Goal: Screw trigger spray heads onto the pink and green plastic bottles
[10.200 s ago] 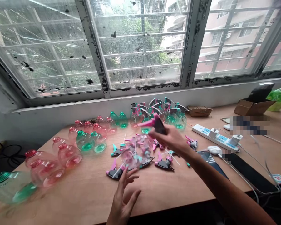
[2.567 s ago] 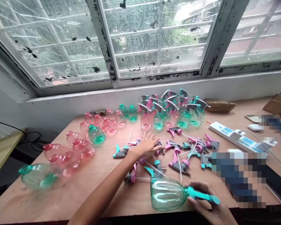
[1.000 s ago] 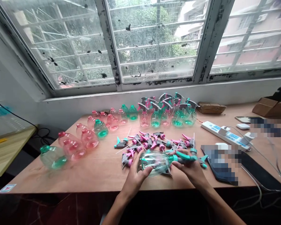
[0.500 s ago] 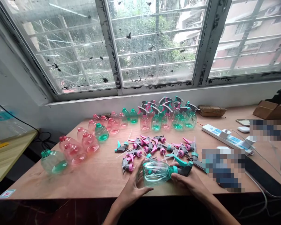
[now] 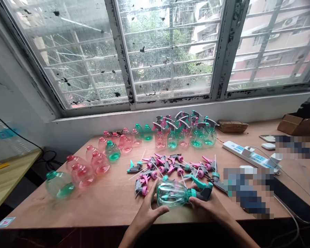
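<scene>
A clear green spray bottle [image 5: 172, 193] lies sideways in the air above the table's front edge, its spray head [image 5: 203, 190] pointing right. My left hand [image 5: 150, 208] cups the bottle's base end, thumb stretched below it. My right hand [image 5: 206, 203] is closed on the spray head and teal collar at the neck; its fingers are partly hidden. Just beyond the bottle lies a heap of loose pink, teal and grey spray heads [image 5: 164, 168] with thin tubes.
Open pink bottles [image 5: 100, 163] and green bottles [image 5: 60, 185] stand at left. Several bottles with spray heads [image 5: 184, 136] stand by the window. A power strip [image 5: 250, 156], cables, a brown package [image 5: 233, 126] and a cardboard box [image 5: 298, 124] are at right.
The view has tilted up slightly, so the table sits a little lower in it. Both hands keep hold of the spray bottle in nearly the same pose.
</scene>
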Action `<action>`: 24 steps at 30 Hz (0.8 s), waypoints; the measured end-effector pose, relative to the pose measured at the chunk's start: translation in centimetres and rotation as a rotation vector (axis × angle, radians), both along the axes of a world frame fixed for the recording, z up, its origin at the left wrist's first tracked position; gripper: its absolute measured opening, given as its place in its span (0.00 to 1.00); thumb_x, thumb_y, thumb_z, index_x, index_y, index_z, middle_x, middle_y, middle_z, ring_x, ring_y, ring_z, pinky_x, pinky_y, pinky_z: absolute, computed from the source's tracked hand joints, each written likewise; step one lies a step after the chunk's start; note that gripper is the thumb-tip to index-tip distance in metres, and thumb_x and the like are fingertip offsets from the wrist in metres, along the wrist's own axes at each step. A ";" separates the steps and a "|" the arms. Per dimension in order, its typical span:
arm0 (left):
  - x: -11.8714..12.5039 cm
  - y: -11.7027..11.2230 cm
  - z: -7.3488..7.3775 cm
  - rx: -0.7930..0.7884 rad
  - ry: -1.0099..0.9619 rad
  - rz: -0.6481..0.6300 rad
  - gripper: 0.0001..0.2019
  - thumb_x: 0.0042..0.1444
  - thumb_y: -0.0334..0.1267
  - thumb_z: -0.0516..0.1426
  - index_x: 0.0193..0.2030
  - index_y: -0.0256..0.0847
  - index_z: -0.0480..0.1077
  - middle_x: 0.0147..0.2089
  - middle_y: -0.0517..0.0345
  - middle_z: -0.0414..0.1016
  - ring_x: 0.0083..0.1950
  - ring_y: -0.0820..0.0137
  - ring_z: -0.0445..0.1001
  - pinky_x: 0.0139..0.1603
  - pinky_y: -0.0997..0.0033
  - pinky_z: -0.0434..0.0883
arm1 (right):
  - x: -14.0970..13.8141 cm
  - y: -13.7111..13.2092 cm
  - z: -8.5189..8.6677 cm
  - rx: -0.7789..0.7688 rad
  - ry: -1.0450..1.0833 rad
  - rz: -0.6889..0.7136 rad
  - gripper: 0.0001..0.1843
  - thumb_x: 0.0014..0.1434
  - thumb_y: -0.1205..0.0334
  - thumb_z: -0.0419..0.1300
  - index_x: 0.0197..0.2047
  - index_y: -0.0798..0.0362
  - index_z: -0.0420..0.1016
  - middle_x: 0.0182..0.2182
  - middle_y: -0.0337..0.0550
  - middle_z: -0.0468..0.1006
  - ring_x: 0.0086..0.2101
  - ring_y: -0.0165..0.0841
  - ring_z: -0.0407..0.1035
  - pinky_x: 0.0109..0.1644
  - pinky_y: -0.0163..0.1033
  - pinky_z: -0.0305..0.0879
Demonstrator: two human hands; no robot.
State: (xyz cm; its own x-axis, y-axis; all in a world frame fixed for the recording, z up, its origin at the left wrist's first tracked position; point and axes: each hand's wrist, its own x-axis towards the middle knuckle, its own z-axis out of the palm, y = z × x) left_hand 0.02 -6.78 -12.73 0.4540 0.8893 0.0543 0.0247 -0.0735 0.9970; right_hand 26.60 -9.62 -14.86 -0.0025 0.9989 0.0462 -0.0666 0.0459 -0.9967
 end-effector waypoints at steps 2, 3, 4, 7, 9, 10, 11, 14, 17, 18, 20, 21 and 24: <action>-0.1 0.2 -0.5 -0.005 -0.021 -0.008 0.46 0.50 0.50 0.71 0.73 0.48 0.55 0.75 0.47 0.59 0.72 0.50 0.63 0.73 0.50 0.60 | 0.0 0.1 -0.4 0.007 0.000 -0.018 0.20 0.49 0.48 0.74 0.39 0.51 0.77 0.23 0.36 0.80 0.26 0.38 0.74 0.33 0.42 0.71; -0.1 0.3 -0.8 -0.004 -0.032 -0.009 0.46 0.50 0.50 0.70 0.73 0.48 0.55 0.74 0.47 0.60 0.71 0.50 0.64 0.73 0.51 0.60 | -0.1 0.2 -0.7 0.014 0.001 -0.018 0.20 0.50 0.48 0.73 0.40 0.50 0.77 0.23 0.36 0.80 0.25 0.37 0.74 0.33 0.42 0.71; -0.1 0.4 -0.9 0.000 -0.041 -0.006 0.46 0.50 0.50 0.70 0.73 0.47 0.55 0.74 0.47 0.61 0.71 0.50 0.64 0.73 0.52 0.60 | -0.1 0.2 -0.8 0.025 0.004 -0.015 0.19 0.52 0.48 0.72 0.41 0.50 0.77 0.22 0.35 0.79 0.24 0.37 0.74 0.32 0.41 0.71; 0.0 0.6 -1.1 0.011 -0.051 -0.001 0.47 0.50 0.54 0.69 0.73 0.47 0.54 0.75 0.47 0.59 0.72 0.50 0.62 0.73 0.52 0.60 | -0.3 0.2 -1.0 0.062 0.022 -0.008 0.18 0.54 0.47 0.71 0.41 0.49 0.76 0.20 0.34 0.78 0.22 0.35 0.71 0.30 0.40 0.70; -0.1 0.6 -0.9 0.014 -0.045 -0.006 0.47 0.50 0.54 0.69 0.73 0.48 0.54 0.76 0.47 0.57 0.74 0.50 0.60 0.74 0.51 0.59 | -0.4 0.2 -1.0 0.069 0.044 -0.011 0.19 0.52 0.46 0.71 0.39 0.50 0.76 0.19 0.34 0.77 0.21 0.34 0.71 0.29 0.40 0.69; -0.1 0.5 -0.8 0.014 -0.043 -0.011 0.48 0.49 0.53 0.70 0.73 0.48 0.54 0.76 0.47 0.55 0.74 0.50 0.59 0.74 0.50 0.58 | -0.5 0.2 -1.0 0.069 0.063 -0.010 0.20 0.51 0.45 0.71 0.38 0.51 0.76 0.19 0.34 0.77 0.21 0.34 0.70 0.28 0.40 0.69; -0.2 0.4 -0.6 0.019 -0.032 -0.013 0.49 0.48 0.51 0.71 0.73 0.49 0.54 0.77 0.47 0.54 0.75 0.50 0.57 0.75 0.49 0.57 | -0.4 0.2 -0.9 0.069 0.086 -0.009 0.21 0.51 0.44 0.71 0.39 0.51 0.76 0.18 0.34 0.76 0.20 0.34 0.69 0.27 0.40 0.68; -0.2 0.0 -0.2 0.081 0.059 0.013 0.51 0.46 0.43 0.74 0.73 0.53 0.53 0.78 0.51 0.49 0.79 0.52 0.43 0.77 0.47 0.48 | -0.2 0.1 -0.5 0.074 0.137 -0.004 0.21 0.51 0.45 0.72 0.39 0.51 0.75 0.17 0.34 0.76 0.20 0.34 0.69 0.28 0.40 0.68; -0.2 -0.4 -0.3 0.137 0.105 0.023 0.49 0.50 0.40 0.72 0.73 0.57 0.51 0.79 0.56 0.47 0.80 0.54 0.38 0.78 0.47 0.47 | 0.1 0.0 0.1 0.057 0.112 0.009 0.19 0.50 0.46 0.73 0.36 0.51 0.75 0.18 0.35 0.78 0.20 0.35 0.70 0.28 0.40 0.68; -0.2 -0.5 -0.4 0.141 0.093 0.017 0.48 0.51 0.40 0.70 0.74 0.58 0.50 0.79 0.56 0.47 0.79 0.53 0.41 0.77 0.47 0.48 | 0.2 -0.1 0.2 0.047 0.094 0.016 0.19 0.50 0.45 0.72 0.35 0.50 0.75 0.19 0.36 0.78 0.21 0.35 0.71 0.29 0.41 0.69; -0.2 -0.6 -0.6 0.150 0.087 0.017 0.46 0.54 0.41 0.69 0.74 0.60 0.48 0.79 0.57 0.45 0.79 0.53 0.44 0.77 0.47 0.49 | 0.3 -0.2 0.5 0.025 0.060 0.025 0.20 0.51 0.44 0.71 0.35 0.50 0.76 0.20 0.37 0.79 0.22 0.37 0.72 0.30 0.42 0.71; -0.3 -0.5 -0.7 0.154 0.091 0.021 0.47 0.53 0.41 0.69 0.74 0.61 0.48 0.79 0.58 0.45 0.79 0.52 0.44 0.77 0.46 0.48 | 0.4 -0.3 0.6 0.021 0.048 0.019 0.20 0.52 0.43 0.71 0.36 0.50 0.75 0.20 0.37 0.79 0.22 0.37 0.72 0.30 0.42 0.71; -0.5 -0.2 -0.8 0.085 0.003 -0.023 0.54 0.47 0.47 0.72 0.74 0.60 0.45 0.79 0.56 0.45 0.79 0.49 0.43 0.77 0.45 0.47 | 0.3 -0.4 0.5 0.042 0.047 0.009 0.21 0.53 0.42 0.70 0.38 0.50 0.74 0.20 0.35 0.78 0.22 0.36 0.71 0.29 0.40 0.68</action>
